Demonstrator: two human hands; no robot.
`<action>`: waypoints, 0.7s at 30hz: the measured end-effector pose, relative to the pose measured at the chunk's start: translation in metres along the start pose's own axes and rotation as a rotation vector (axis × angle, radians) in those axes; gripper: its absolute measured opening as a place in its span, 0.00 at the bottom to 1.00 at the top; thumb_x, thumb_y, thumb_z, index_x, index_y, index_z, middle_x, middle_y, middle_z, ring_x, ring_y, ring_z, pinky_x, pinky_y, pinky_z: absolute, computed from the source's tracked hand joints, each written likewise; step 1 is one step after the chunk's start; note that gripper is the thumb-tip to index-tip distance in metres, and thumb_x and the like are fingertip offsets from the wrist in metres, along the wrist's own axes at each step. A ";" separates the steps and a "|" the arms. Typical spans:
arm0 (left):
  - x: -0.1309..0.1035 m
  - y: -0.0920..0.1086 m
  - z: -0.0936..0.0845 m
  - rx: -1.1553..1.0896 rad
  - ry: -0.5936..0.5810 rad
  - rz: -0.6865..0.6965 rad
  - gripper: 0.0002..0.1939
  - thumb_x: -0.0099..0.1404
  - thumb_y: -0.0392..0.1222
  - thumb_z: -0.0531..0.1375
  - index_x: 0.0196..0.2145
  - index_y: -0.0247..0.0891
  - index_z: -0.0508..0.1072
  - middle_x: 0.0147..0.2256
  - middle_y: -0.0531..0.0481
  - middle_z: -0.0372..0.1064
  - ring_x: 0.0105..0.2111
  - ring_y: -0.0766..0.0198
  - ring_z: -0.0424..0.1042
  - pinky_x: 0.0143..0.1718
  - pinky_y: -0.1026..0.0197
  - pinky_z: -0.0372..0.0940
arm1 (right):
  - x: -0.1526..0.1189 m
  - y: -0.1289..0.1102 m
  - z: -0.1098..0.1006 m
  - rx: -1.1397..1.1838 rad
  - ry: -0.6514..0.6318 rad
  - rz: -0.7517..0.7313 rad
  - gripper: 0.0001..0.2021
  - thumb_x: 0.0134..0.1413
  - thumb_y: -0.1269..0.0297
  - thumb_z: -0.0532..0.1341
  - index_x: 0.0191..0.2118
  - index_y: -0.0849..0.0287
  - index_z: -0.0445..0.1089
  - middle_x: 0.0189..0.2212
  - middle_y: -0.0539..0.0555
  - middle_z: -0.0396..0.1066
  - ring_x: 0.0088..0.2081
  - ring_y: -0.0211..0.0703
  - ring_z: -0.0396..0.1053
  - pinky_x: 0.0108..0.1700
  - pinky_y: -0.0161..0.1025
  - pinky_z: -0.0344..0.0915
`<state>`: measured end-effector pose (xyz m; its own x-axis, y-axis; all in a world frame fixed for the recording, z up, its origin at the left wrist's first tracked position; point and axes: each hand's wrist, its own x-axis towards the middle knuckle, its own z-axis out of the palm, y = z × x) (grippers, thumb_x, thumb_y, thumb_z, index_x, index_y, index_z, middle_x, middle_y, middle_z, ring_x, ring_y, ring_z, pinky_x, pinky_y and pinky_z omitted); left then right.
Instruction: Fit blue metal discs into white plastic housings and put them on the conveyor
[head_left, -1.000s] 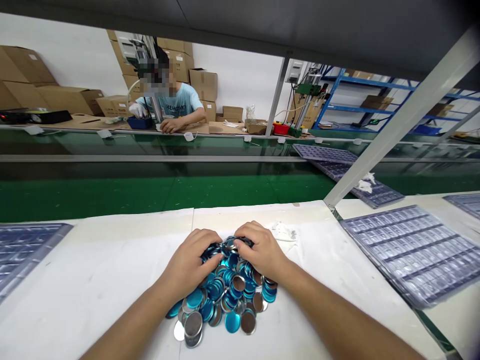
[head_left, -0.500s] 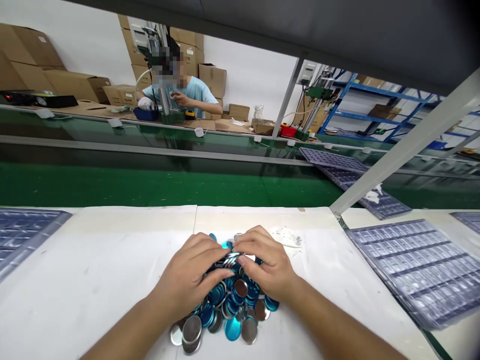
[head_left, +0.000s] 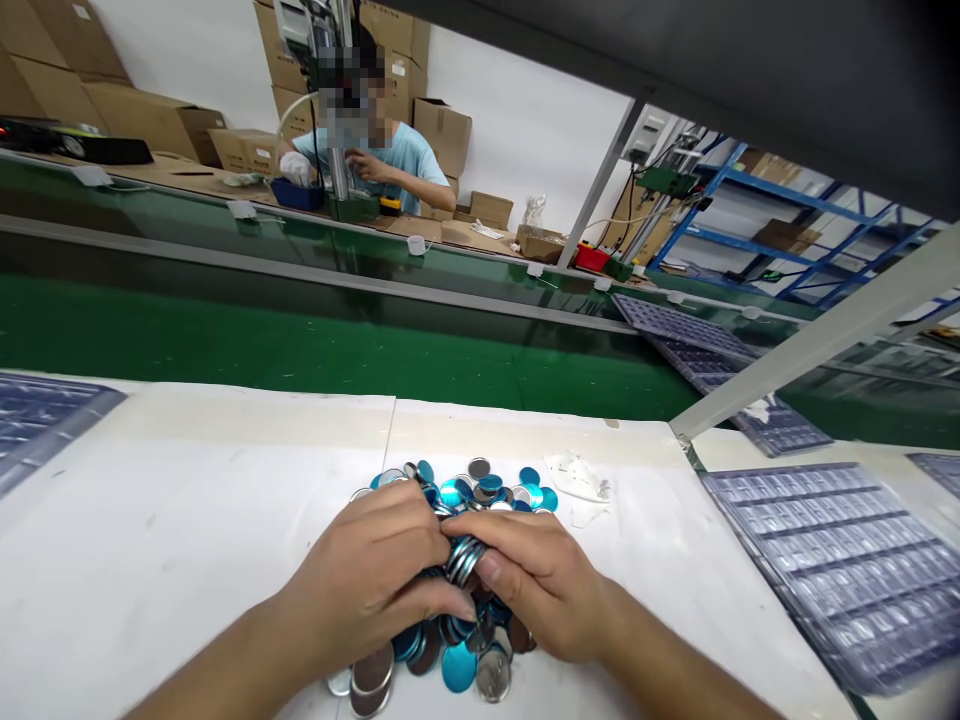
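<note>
A loose pile of round discs (head_left: 459,665), some shiny blue and some silver or brownish, lies on the white table surface (head_left: 202,480). Above the middle of the pile, a short stack of discs (head_left: 464,560) is tilted between both hands. My right hand (head_left: 544,580) pinches the stack between its thumb and fingers. My left hand (head_left: 375,575) is curled around the stack's left side, its fingertips meeting those of my right hand and its thumb below. The discs under the palms are hidden.
Clear plastic trays lie at the right (head_left: 847,560) and left edge (head_left: 45,420). A torn white scrap (head_left: 577,477) is behind the pile. A slanted white post (head_left: 817,335) rises at right. Beyond the green conveyor (head_left: 300,345), a person in light blue (head_left: 412,155) sits by a machine.
Both hands have come lower and nearer, and their fingers are closer together around the stack. More discs show behind them. The camera view has tilted slightly.
</note>
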<state>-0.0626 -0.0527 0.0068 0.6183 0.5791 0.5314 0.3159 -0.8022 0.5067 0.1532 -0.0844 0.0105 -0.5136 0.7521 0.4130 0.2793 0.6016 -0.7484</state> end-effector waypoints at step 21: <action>-0.004 0.015 0.001 0.091 0.007 -0.085 0.11 0.70 0.40 0.55 0.49 0.48 0.66 0.36 0.53 0.75 0.33 0.61 0.74 0.35 0.60 0.68 | -0.015 -0.004 0.010 -0.156 0.068 0.149 0.22 0.69 0.66 0.52 0.65 0.43 0.55 0.53 0.53 0.74 0.50 0.47 0.75 0.51 0.41 0.73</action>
<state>-0.0595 -0.0671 0.0122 0.5813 0.6467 0.4939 0.4312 -0.7595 0.4871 0.1521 -0.1007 0.0022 -0.4031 0.8489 0.3419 0.4727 0.5131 -0.7165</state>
